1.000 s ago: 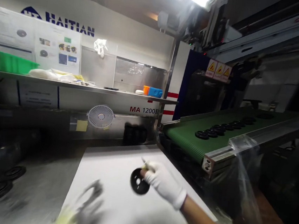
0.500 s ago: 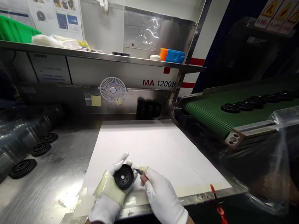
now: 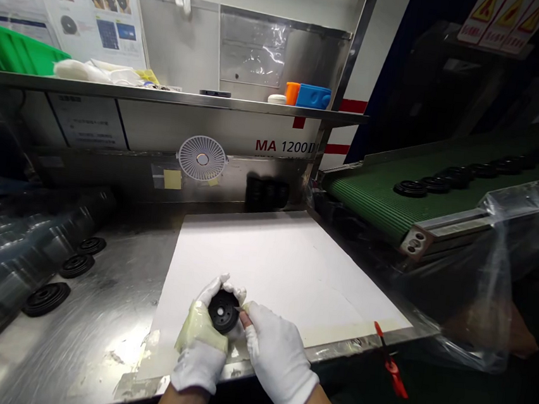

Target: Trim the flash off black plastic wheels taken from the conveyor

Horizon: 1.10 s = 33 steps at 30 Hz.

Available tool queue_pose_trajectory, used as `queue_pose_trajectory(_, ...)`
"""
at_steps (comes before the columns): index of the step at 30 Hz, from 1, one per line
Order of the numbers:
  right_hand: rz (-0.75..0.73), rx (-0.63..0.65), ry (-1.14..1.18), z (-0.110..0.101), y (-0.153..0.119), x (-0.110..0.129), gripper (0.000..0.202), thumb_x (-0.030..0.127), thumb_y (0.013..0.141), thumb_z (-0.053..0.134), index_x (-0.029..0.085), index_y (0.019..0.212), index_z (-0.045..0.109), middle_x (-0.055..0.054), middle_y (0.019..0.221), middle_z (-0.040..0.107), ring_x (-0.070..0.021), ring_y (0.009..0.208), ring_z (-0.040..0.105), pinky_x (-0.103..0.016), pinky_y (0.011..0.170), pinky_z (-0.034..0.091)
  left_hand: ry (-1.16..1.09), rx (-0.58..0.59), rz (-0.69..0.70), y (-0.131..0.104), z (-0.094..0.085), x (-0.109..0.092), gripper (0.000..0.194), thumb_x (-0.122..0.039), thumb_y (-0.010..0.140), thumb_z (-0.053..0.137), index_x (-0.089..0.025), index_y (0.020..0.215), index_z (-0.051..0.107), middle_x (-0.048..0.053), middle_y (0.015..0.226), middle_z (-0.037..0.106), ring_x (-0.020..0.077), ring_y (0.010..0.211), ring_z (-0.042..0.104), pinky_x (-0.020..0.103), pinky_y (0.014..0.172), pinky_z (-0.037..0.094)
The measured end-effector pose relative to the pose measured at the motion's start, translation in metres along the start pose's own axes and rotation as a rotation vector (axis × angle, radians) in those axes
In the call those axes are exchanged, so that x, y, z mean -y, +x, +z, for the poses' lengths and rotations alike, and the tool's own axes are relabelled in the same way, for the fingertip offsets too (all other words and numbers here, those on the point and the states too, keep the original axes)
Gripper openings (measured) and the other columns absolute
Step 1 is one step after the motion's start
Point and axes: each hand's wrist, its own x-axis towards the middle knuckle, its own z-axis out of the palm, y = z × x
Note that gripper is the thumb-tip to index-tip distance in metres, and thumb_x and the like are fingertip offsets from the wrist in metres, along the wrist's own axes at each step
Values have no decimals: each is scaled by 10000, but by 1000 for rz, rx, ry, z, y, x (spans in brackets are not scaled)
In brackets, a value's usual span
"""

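My left hand (image 3: 201, 341), in a white glove with a yellowish patch over the palm, is wrapped round the edge of a round black wheel-like part (image 3: 223, 312). The part's face, with a light centre hole and smaller holes around it, is turned up towards me. My right hand (image 3: 276, 355), also gloved in white with a bare fingertip showing, pinches a small blade (image 3: 239, 309). Its tip is at the right rim of the part, and most of it is hidden by the fingers. Both hands are over the front edge of a white sheet (image 3: 264, 258).
Black round parts (image 3: 47, 299) lie at left beside clear plastic trays (image 3: 29, 268). A green conveyor belt (image 3: 375, 193) at right carries several more. A red clamp (image 3: 392, 365) grips the table's front edge. A small white fan (image 3: 202, 158) stands below the metal shelf (image 3: 174, 97).
The right hand has moved left and slightly up, bringing the blade from beside the part to its right rim. The left hand still holds the part. The view has shifted slightly.
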Motion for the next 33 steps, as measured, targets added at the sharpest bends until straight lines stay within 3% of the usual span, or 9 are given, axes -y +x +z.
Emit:
queue_pose_trajectory(5,48,-9,39,8,-5,3,231,312,949,346,259,822,532,31,760,634,-154,658,583,-292,565,246,-94,-8,30,5,2,14,578,65,450,736,-180,967,650,23,861,672,181,824,635,286,809,530)
queue_pose_trajectory(10,37,11,104,14,-12,9,239,331,944,349,266,816,541,35,739,643,-154,661,589,-292,564,233,-185,-70,-57,12,-10,33,578,98,507,613,-185,1011,624,32,908,668,191,876,636,317,850,516)
queue_pose_trajectory(22,93,-41,97,15,-6,9,226,309,941,362,251,804,532,26,719,632,-152,632,575,-290,556,223,-226,-108,-19,15,-10,35,571,108,532,589,-179,1026,611,51,986,672,186,937,632,291,853,518)
queue_pose_trajectory(27,66,-32,121,25,-12,17,260,335,947,337,256,800,536,22,727,638,-159,644,591,-299,561,225,-394,-176,-180,21,-5,29,452,-6,649,561,-217,1046,605,45,955,669,179,908,639,318,837,527)
queue_pose_trajectory(31,54,-13,140,21,-7,15,193,289,928,373,249,893,559,2,810,669,-177,723,624,-291,595,271,-426,-102,-426,22,-6,13,417,-112,707,531,-191,1112,591,90,922,672,214,850,651,375,757,546)
queue_pose_trajectory(33,55,-12,168,16,-4,13,183,274,922,385,259,983,558,0,877,680,-183,788,636,-283,626,298,-425,-89,-453,21,-7,10,382,-139,725,513,-152,1095,604,89,817,666,193,753,647,348,710,548)
